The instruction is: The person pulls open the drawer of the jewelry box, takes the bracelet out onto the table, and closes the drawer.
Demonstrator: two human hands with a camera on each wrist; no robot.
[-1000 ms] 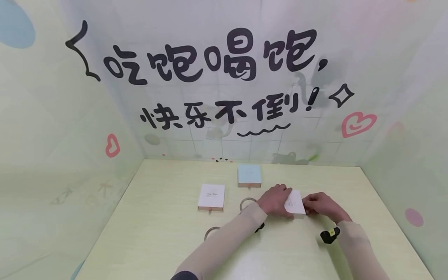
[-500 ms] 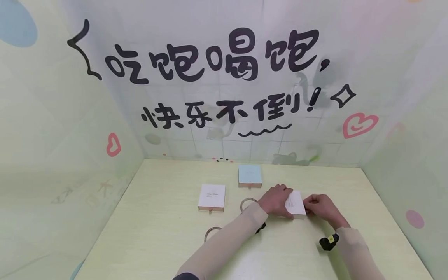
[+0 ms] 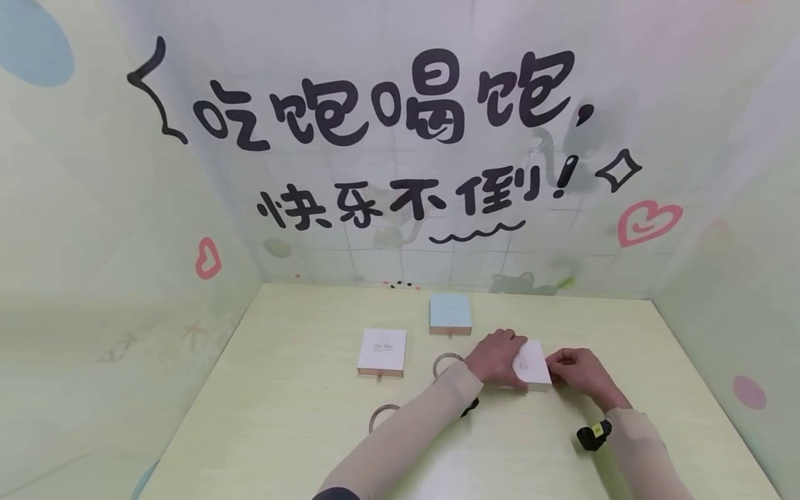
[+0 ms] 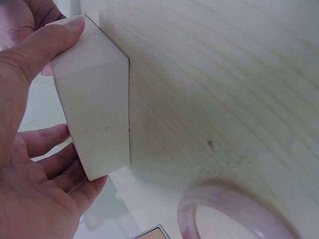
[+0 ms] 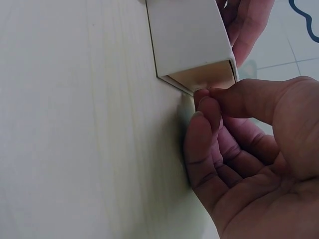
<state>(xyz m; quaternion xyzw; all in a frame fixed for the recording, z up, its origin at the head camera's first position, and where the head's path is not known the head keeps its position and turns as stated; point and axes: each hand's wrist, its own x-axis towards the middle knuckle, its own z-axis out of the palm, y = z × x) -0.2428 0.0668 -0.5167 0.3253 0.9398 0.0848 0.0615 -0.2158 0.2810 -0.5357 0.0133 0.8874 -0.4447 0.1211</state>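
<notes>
A small white drawer box [image 3: 531,364] stands at the right of the table, its copper-coloured drawer front [image 5: 209,74] facing my right hand. My left hand [image 3: 496,360] grips the box from the left, thumb on the near side and fingers round the far side. At the opposite end, my right hand [image 3: 578,373] has thumb and forefinger pinched together at the drawer front's edge. Whatever pull tab sits there is hidden by those fingertips. In the right wrist view the drawer front lies just inside the box's sleeve.
Another white drawer box [image 3: 382,351] and a light blue one [image 3: 450,312] lie to the left, each with a small tab. Two bangles are partly hidden by the left sleeve: an upper bangle [image 3: 447,355] and a lower bangle [image 3: 382,407]. Printed walls enclose the table.
The head view has turned a little, so everything sits slightly further right in it. Both hands keep their hold, and the white box shows no clear movement on the table.
</notes>
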